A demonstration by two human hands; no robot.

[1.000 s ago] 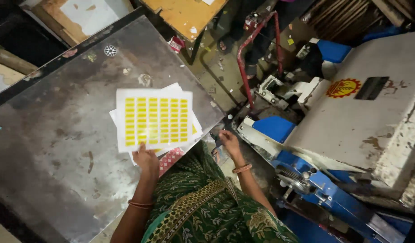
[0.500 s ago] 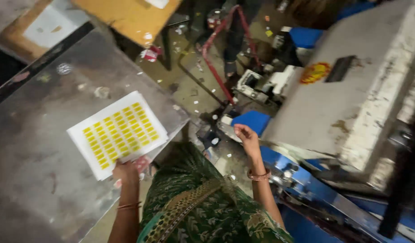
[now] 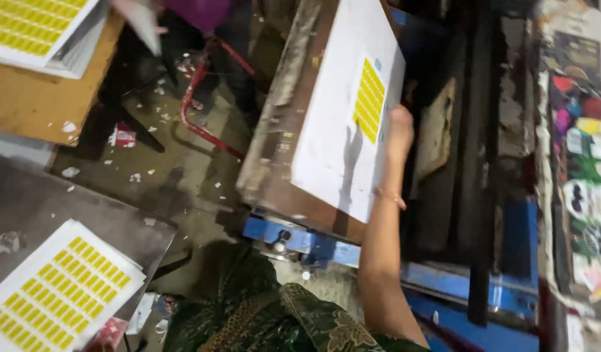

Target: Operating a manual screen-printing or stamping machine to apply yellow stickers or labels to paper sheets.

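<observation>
Head view: right hand (image 3: 399,133) touches the yellow-label sheet (image 3: 369,99) on the press plate (image 3: 333,130); grip unclear.

right hand (image 3: 399,133) raised to press sheet (image 3: 369,101), left hand gone

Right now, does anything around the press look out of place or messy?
Paper scraps litter the floor between the tables. The right hand rests at the edge of the sheet of yellow labels on the press bed, which sits straight. Nothing else stands out.
</observation>
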